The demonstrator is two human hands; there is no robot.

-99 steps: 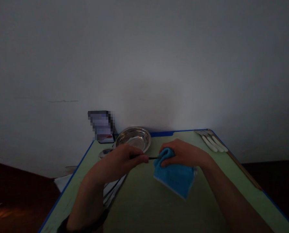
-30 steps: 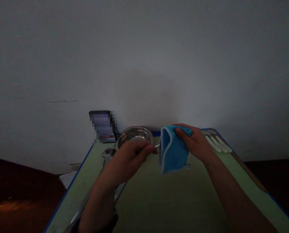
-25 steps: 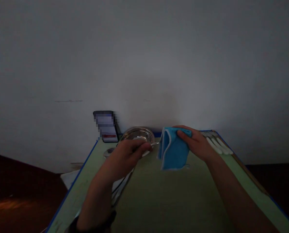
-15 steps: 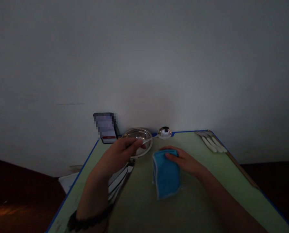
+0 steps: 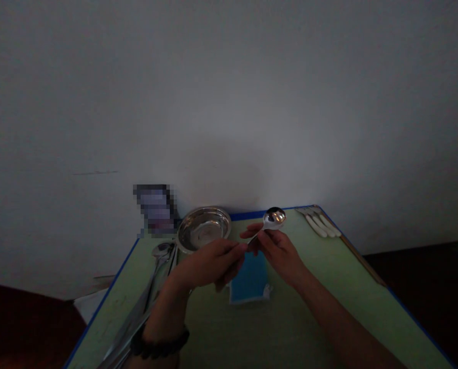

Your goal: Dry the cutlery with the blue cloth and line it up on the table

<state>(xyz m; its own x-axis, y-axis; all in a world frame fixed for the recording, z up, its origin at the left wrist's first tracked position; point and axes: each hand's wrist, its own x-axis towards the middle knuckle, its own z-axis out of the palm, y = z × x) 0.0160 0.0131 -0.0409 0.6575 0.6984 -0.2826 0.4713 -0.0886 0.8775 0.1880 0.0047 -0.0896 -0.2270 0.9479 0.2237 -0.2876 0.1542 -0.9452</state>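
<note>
Both hands are on a shiny metal spoon (image 5: 274,218), which is raised above the table with its bowl pointing up and right. My left hand (image 5: 217,261) is closed around the end of the handle. At the neck, just below the bowl, my right hand (image 5: 280,251) holds the spoon between thumb and fingers. Under the hands a folded blue cloth (image 5: 249,282) with a pale edge lies on the table, partly hidden by them. Behind my left hand stands a round metal bowl (image 5: 229,225).
Several spoons and other long metal utensils (image 5: 162,251) lie at the table's left, partly behind my left arm. Forks with white handles (image 5: 323,223) rest at the back right. A blurred-out phone (image 5: 155,210) leans on the wall (image 5: 229,102) at the back left.
My right hand has let go of the blue cloth, which now lies on the table, and has taken the spoon's neck. My left hand has moved the spoon slightly right.
</note>
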